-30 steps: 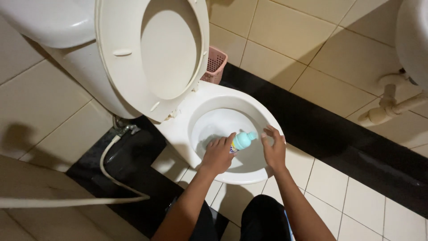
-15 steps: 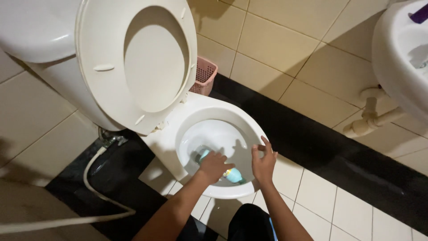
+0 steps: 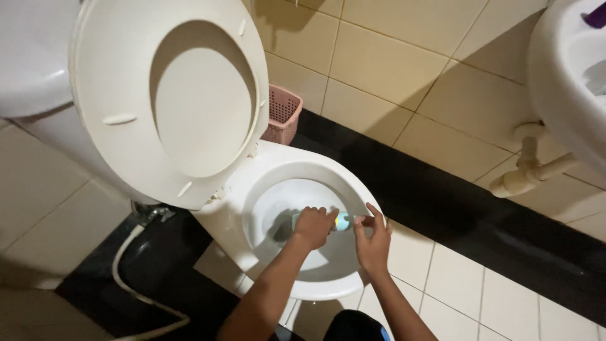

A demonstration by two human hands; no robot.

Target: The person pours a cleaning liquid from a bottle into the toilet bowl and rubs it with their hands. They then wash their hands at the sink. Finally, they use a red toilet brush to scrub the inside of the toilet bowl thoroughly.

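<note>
Turquoise bottle (image 3: 341, 220) gripped in closed left hand (image 3: 314, 226) over white toilet bowl (image 3: 353, 187); pinched at one end by right hand (image 3: 374, 241) fingertips (image 3: 358, 221).

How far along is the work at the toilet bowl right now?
Done: the toilet seat is raised and the bowl is open. In hand: the left hand grips a small teal bottle over the bowl, and the right hand is at its other end. Left: I see no liquid on the bowl wall, so no sign of anything applied yet.
</note>
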